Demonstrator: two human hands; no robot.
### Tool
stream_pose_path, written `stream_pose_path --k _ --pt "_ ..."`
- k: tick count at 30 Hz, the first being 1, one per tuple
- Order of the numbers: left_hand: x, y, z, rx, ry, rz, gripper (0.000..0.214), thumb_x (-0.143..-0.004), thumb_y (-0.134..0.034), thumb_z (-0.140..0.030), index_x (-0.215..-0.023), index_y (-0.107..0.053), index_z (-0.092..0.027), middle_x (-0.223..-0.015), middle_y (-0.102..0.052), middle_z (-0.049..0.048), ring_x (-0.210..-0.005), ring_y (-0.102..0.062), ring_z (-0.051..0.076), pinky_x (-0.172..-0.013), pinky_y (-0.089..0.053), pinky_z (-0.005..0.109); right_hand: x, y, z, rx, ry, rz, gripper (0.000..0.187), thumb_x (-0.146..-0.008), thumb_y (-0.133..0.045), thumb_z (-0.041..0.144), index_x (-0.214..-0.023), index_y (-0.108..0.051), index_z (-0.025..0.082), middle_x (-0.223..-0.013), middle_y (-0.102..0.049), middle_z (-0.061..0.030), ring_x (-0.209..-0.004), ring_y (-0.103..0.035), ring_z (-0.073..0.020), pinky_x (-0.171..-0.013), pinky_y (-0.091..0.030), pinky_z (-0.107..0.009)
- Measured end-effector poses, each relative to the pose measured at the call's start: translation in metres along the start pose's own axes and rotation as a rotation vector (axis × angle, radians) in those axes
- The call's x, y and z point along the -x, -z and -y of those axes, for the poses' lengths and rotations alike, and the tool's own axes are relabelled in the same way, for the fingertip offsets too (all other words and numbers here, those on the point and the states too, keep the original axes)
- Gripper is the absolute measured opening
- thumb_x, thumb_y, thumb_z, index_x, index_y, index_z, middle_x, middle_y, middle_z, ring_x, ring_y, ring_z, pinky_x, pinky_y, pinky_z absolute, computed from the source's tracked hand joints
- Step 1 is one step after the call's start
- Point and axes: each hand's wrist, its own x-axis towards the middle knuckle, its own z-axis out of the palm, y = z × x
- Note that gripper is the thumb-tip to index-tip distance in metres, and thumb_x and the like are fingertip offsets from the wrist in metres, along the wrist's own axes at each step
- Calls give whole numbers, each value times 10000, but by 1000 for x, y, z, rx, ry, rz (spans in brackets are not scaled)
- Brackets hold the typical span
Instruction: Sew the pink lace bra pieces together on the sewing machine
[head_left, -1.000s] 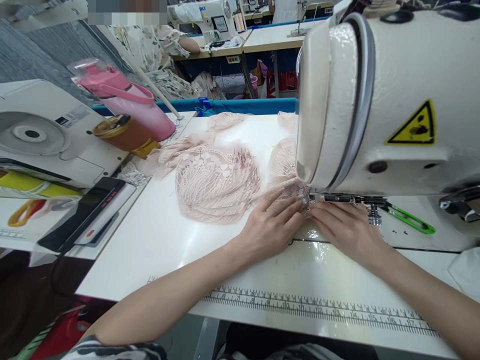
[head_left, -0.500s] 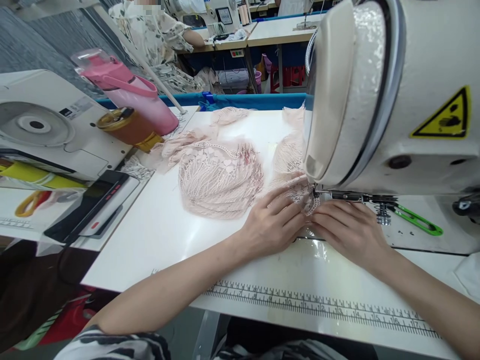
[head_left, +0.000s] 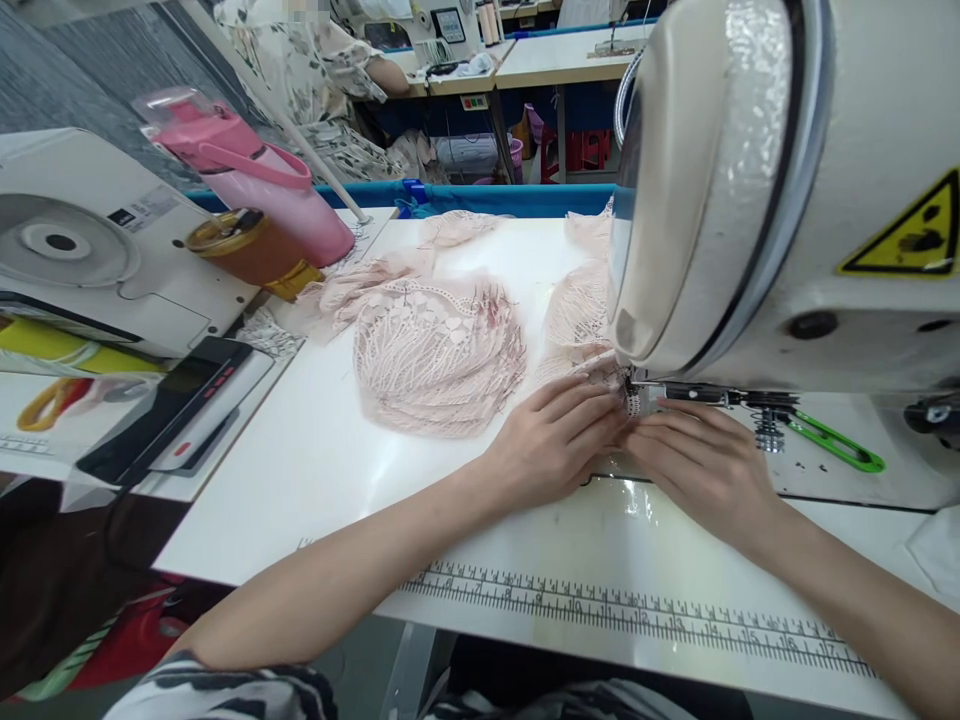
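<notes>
My left hand (head_left: 553, 440) lies flat with fingers stretched out, pressing a strip of pale pink lace (head_left: 600, 375) onto the white table (head_left: 315, 470) just left of the needle. My right hand (head_left: 701, 462) lies flat beside it, fingertips at the lace under the presser foot (head_left: 637, 395) of the white sewing machine (head_left: 787, 190). The fingertips of both hands nearly meet. A larger pile of the same pink lace (head_left: 439, 355) rests to the left of my left hand.
A pink bottle (head_left: 255, 185) and a brown cup (head_left: 244, 250) stand at the table's back left, beside another machine (head_left: 82, 245) and a black panel (head_left: 176, 405). Green tweezers (head_left: 836, 443) lie right of the needle. A printed ruler (head_left: 637, 610) runs along the front edge. A person sits behind.
Both hands have crept slightly toward the needle and closer together on the lace. The camera has shifted a little nearer the machine head.
</notes>
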Motion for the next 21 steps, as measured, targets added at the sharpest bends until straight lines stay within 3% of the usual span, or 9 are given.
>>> stream_pose_path --k 2,7,14,21 --pt "2 -4 3 42 -4 84 340 -938 -481 -239 -1238 -560 -99 -1247 -630 87 -1208 -558 196 -1065 -439 363 1 0 1 -21 -21 3 240 -804 -581 11 -939 -642 199 -907 -728 44 -878 -659 -100 -891 -486 -252" --pt "5 -8 6 47 -13 191 372 -951 -449 -258 -1268 -562 -98 -1304 -589 94 -1245 -531 237 -1101 -404 414 1 0 3 -38 -47 31 310 -795 -559 -11 -980 -661 215 -956 -731 42 -889 -660 -106 -903 -495 -268" --pt "5 -3 8 65 -6 225 374 -954 -445 -269 -1278 -559 -121 -1313 -580 94 -1269 -509 224 -1107 -400 411 0 -1 5 -27 -11 17 238 -810 -581 7 -931 -679 188 -930 -732 29 -907 -660 -116 -927 -506 -273" --pt "4 -2 10 82 -4 228 370 -959 -422 -261 -1276 -564 -132 -1297 -594 83 -1279 -499 220 -1104 -402 419 2 -1 6 4 28 24 247 -830 -562 12 -979 -677 173 -964 -730 -1 -975 -649 -142 -855 -556 -261"
